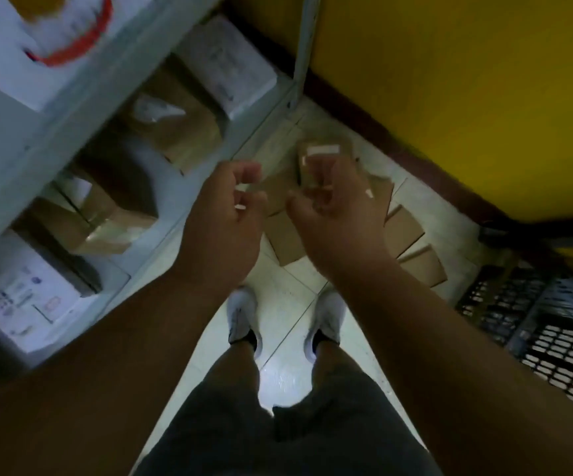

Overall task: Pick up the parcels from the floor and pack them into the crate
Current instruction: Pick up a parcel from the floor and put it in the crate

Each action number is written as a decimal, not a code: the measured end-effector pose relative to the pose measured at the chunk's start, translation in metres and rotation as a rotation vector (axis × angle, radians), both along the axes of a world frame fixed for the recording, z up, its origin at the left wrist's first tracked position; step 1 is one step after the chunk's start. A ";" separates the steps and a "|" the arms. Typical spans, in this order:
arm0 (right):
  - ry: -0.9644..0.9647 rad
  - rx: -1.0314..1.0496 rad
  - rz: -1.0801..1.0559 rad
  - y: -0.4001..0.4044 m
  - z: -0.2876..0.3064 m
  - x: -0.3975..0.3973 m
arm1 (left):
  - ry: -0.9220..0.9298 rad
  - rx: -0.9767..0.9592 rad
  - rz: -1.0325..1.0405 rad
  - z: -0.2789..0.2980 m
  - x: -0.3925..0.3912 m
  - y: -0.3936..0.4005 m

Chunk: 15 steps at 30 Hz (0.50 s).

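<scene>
My right hand is raised above the floor and grips a small brown parcel with a white tape strip on top. The parcel is blurred by motion. My left hand hovers just left of it with its fingers loosely curled, and I see nothing in it. Several flat brown parcels lie on the white tiled floor below my hands, partly hidden by them. A dark slatted plastic crate stands on the floor at the right, beside my right forearm.
A pale metal shelf rack with brown and white boxes fills the left side. A yellow wall with a dark skirting runs behind the parcels. My feet in white shoes stand on the tiles close to the parcels.
</scene>
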State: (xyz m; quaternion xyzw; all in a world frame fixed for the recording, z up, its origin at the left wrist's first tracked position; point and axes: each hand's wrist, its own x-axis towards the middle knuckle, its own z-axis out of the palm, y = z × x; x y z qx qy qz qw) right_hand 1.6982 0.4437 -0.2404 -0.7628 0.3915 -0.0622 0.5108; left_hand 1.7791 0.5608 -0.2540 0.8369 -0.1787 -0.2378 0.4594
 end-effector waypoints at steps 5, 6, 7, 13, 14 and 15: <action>0.135 0.034 0.082 -0.018 -0.164 0.027 | 0.097 0.048 0.114 -0.155 0.008 -0.023; 0.169 0.029 0.104 -0.021 -0.200 0.027 | 0.121 0.074 0.132 -0.189 0.007 -0.026; 0.218 0.026 0.122 -0.023 -0.236 0.026 | 0.149 0.103 0.147 -0.226 0.008 -0.029; 0.543 0.124 0.216 -0.037 -0.435 0.012 | 0.325 0.287 0.246 -0.426 0.000 -0.034; 0.578 0.138 0.229 -0.039 -0.460 0.012 | 0.333 0.341 0.222 -0.451 -0.003 -0.036; 0.598 0.144 0.237 -0.040 -0.484 0.014 | 0.335 0.386 0.182 -0.477 -0.004 -0.037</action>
